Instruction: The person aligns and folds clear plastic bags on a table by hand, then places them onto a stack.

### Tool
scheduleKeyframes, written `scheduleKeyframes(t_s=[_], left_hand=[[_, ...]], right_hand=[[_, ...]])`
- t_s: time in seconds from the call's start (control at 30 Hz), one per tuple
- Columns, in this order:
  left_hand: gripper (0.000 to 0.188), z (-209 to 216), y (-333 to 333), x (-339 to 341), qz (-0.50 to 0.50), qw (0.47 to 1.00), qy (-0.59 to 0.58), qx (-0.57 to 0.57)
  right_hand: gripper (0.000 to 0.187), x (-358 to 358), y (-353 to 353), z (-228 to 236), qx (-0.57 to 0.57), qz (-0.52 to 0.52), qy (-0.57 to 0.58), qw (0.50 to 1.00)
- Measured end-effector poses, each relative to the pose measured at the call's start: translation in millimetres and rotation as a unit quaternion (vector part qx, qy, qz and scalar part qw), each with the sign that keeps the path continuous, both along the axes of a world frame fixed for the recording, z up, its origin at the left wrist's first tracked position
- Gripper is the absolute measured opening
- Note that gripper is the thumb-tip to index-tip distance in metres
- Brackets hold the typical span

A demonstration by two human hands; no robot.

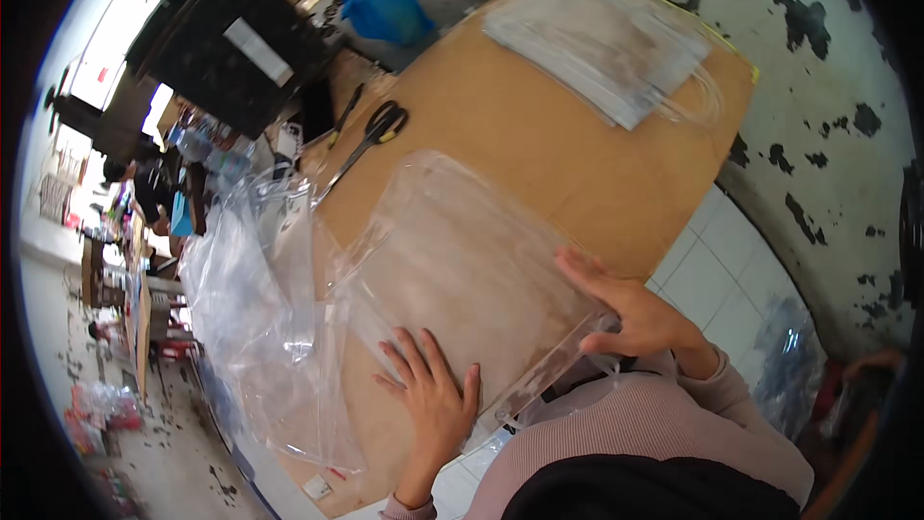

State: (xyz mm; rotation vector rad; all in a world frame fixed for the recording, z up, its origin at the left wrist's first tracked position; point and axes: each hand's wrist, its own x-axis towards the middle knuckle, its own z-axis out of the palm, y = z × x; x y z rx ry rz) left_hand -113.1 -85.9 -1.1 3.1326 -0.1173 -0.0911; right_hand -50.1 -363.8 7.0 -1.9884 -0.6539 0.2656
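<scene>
A clear plastic bag [462, 250] lies flat on the brown tabletop in front of me, its near edge reaching the table's front edge. My left hand [431, 395] presses on the bag's near left part, fingers spread. At the bag's right edge is my right hand [630, 308], its fingers stretched out and the thumb apart. Left of the bag, a loose heap of clear plastic bags [250, 299] overhangs the table's left side. Beyond the bag, black-handled scissors [371, 140] rest on the table.
A stack of clear bags with handles [606, 43] lies at the table's far right. A blue plastic bag [385, 5] and a large black box [231, 43] stand at the far left. Behind the scissors is a thin dark cutter [346, 114]. White floor tiles [717, 246] show at right.
</scene>
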Motion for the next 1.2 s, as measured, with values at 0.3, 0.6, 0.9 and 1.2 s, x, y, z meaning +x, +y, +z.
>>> scheduleKeyframes(t_s=[0.3, 0.6, 0.9, 1.2], left_hand=[[0.053, 78.7, -19.4, 94.8, -0.305, 0.938, -0.159, 0.032], [0.010, 45.0, -44.6, 156.3, -0.470, 0.850, -0.210, -0.114], [0.003, 55.0, -35.0, 146.3, -0.516, 0.808, -0.258, -0.119], [0.037, 148.0, -40.9, 178.4, -0.434, 0.867, 0.215, -0.119]], right_hand=[[0.096, 0.0, 4.2, -7.6, 0.039, 0.118, 0.043, 0.991], [0.044, 9.3, 8.7, -34.5, 0.220, -0.157, 0.076, 0.960], [0.023, 13.2, 24.0, -24.2, 0.192, -0.138, 0.144, 0.961], [0.018, 8.4, 48.6, -24.8, 0.096, -0.224, -0.151, 0.958]])
